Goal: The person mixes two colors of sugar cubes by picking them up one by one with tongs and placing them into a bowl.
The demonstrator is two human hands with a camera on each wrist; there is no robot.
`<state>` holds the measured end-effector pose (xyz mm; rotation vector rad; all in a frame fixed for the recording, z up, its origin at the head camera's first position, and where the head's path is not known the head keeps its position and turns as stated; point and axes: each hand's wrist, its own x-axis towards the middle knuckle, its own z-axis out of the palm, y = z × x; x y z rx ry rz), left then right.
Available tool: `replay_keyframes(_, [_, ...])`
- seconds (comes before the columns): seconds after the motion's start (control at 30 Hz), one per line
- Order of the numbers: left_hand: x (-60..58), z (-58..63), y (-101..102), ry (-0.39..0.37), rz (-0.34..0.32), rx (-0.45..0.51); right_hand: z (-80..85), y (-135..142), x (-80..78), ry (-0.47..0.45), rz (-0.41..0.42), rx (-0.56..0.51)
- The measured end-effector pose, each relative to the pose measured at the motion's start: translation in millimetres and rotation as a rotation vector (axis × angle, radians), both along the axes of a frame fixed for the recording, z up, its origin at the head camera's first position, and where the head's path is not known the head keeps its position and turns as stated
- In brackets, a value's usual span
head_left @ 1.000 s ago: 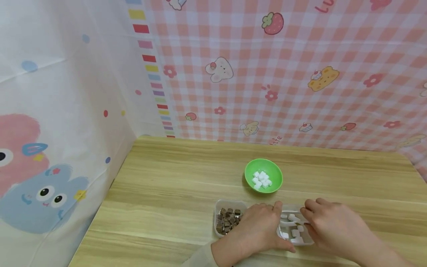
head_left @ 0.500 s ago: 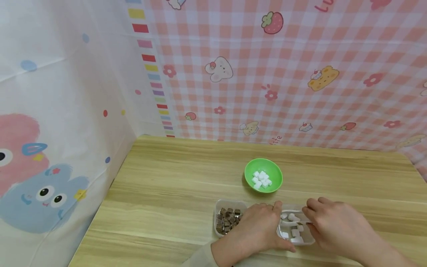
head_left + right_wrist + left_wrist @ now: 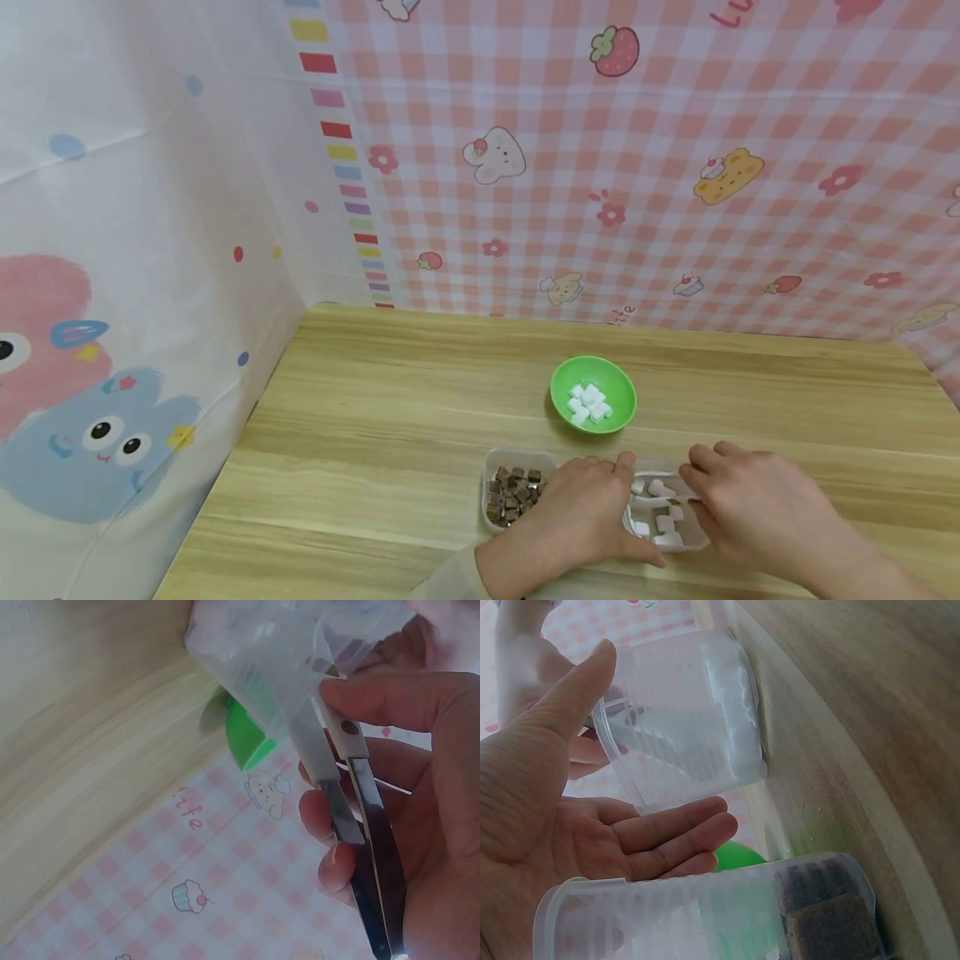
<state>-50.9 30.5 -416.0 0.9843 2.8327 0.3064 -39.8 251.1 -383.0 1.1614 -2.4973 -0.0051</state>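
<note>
My right hand point(image 3: 757, 508) pinches a pair of tongs point(image 3: 341, 802) with metal arms and white ends. The white ends point(image 3: 656, 500) reach down into a clear plastic container point(image 3: 686, 542) with several white cubes point(image 3: 665, 523). Whether the tips grip a cube cannot be made out. At the container's left side, my left hand point(image 3: 581, 512) holds it between thumb and fingers. In the left wrist view the thumb lies by the rim of the clear container point(image 3: 667, 682), the fingers along its other side. A second clear container point(image 3: 487, 487) with brown cubes point(image 3: 513, 492) is partly hidden under my left hand.
Behind the containers stands a green bowl point(image 3: 622, 387) with several white cubes point(image 3: 588, 404) in it. The wooden table point(image 3: 375, 433) ends at a pink checked cloth point(image 3: 555, 100) at the back and a white printed cloth point(image 3: 187, 167) on the left.
My right hand has shifted slightly to the right with the tongs, whose ends stay inside the container. The left hand, bowl and containers look nearly unchanged.
</note>
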Motion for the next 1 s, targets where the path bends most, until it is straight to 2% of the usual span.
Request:
replay_keyframes(0.37, [-0.4, -1.4, 0.5, 0.019, -0.003, 0.006, -1.4, 0.3, 3.0, -0.016, 0.01, -0.017])
replay_keyframes(1.0, [-0.9, -0.9, 1.4, 0.02, -0.003, -0.001, -5.0, -0.8, 1.0, -0.002, 0.021, 0.019])
